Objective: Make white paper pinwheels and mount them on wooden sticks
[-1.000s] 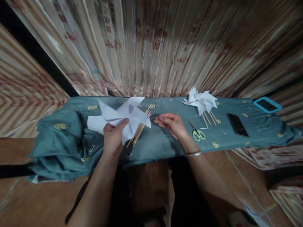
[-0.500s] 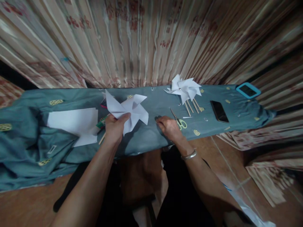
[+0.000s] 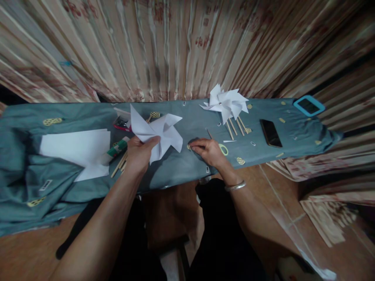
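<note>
My left hand (image 3: 142, 153) pinches a white paper pinwheel (image 3: 165, 134) near its centre, holding it just over the cloth-covered table. To the right of it, my right hand (image 3: 206, 150) has its thumb and fingertips pressed together low at the cloth; whatever they hold is too small to make out. Scissors with light green handles (image 3: 223, 149) lie partly hidden behind that hand. Beside my left hand are a green and white glue stick (image 3: 117, 147) and several wooden sticks (image 3: 117, 164).
Finished-looking white pinwheels (image 3: 228, 103) on wooden sticks lie at the back right. Farther right are a dark phone (image 3: 270, 133) and a blue-framed device (image 3: 309, 105). White paper sheets (image 3: 74, 150) lie on the left. A small box (image 3: 122, 121) stands behind the glue stick.
The view has shifted slightly, showing more of the glue stick and wooden sticks. My left hand keeps hold of the pinwheel; my right fingertips stay low at the cloth, a little straighter than before.
</note>
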`<state>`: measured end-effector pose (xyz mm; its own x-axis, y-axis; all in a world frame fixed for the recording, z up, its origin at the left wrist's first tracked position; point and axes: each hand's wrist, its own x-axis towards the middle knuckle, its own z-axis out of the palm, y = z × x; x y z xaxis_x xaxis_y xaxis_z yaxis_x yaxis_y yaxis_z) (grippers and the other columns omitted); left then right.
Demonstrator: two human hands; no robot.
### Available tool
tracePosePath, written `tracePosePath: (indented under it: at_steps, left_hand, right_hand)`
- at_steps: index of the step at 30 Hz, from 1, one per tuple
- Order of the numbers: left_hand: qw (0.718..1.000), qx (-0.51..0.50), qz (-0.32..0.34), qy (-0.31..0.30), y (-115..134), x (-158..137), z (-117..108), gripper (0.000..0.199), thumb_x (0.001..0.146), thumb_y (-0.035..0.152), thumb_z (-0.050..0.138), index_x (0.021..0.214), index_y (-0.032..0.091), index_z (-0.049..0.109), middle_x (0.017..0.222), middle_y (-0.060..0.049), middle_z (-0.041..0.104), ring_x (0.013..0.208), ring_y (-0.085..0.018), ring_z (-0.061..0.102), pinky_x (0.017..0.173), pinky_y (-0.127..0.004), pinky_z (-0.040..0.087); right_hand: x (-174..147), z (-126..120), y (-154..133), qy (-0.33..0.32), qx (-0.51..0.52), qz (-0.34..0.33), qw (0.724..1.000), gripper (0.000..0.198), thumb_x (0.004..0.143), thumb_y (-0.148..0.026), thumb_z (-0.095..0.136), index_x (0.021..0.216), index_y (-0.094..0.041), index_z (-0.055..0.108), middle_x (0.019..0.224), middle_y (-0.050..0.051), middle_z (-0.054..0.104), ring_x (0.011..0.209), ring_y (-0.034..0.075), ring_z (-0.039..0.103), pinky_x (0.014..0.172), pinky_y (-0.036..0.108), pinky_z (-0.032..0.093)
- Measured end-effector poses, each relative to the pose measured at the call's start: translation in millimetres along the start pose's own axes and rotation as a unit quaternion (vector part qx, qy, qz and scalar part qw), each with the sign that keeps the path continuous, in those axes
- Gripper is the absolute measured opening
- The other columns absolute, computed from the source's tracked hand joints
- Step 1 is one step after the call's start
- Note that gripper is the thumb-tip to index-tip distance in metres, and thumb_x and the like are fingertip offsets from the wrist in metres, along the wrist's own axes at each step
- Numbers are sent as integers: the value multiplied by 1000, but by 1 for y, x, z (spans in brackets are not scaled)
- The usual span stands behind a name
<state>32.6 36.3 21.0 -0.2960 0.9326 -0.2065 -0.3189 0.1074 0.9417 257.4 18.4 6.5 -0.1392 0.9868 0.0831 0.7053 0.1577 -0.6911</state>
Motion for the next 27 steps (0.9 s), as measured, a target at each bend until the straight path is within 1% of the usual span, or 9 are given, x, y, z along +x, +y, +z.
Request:
tracePosePath:
  at_steps: [5,9,11,14,17,20,22,25,27]
  left_hand:
    - [1000,-1,-1,-15,-1,-1,-1,24,47,24,83,63,16,68,69,-2,72,68,-21,66,66,-30,54]
    - [1000,-19,-2,-24,0,-1,-2,29,44,25,84,66,16,69,68,-2,72,66,-19,66,65,-30,54]
    - [999,-29,-6,-32,1,-2,-2,31,42,24,85,66,16,69,66,0,71,62,-18,64,65,-30,53]
    - [998,-41,-20,-43,2,-4,-3,32,41,24,86,65,16,68,64,1,70,59,-16,62,64,-29,52]
    - [997,-49,-26,-54,2,-4,-4,33,41,25,86,67,17,69,67,0,71,61,-16,63,64,-29,52]
    - [997,-51,-22,-60,1,-4,-5,31,42,26,86,68,18,69,69,0,72,63,-17,64,65,-29,52]
    - [997,-44,-12,-59,-1,-3,-5,29,44,27,85,68,19,70,71,-1,72,65,-18,65,64,-29,52]
    - [998,-20,14,-62,-4,-5,-5,27,46,28,84,68,19,71,73,-1,73,68,-20,65,63,-29,52]
    - [997,0,32,-66,-5,-9,-4,25,49,28,83,69,18,72,72,-1,73,67,-20,65,64,-29,52]
  right_hand:
    - [2,9,-5,-31,3,8,999,17,80,-15,65,87,-24,77,96,2,77,92,21,71,85,32,51]
    - [-2,9,-11,-42,-46,6,998,11,83,-16,64,81,-21,74,83,2,75,77,18,68,74,28,48]
    - [-6,10,-14,-36,-73,-22,996,12,84,-15,61,80,-21,71,84,2,73,79,18,67,76,27,47]
    - [-11,16,-15,-23,-100,-71,992,14,85,-11,58,85,-20,69,92,6,73,90,20,66,85,30,48]
    - [-14,19,-15,-16,-104,-80,991,16,84,-8,57,86,-19,68,93,9,73,92,22,66,87,33,49]
    - [-16,13,-16,3,-48,-49,998,16,82,-10,58,81,-21,70,88,6,73,86,20,67,83,33,50]
    - [-19,5,-22,39,38,-10,998,11,80,-17,63,79,-23,71,83,2,74,78,18,66,77,32,52]
    - [-26,-6,-40,93,197,35,975,5,76,-28,71,78,-24,73,79,1,74,70,16,64,69,31,52]
    - [-29,-6,-55,105,255,41,960,7,73,-30,74,77,-24,74,75,1,73,67,15,62,66,30,52]
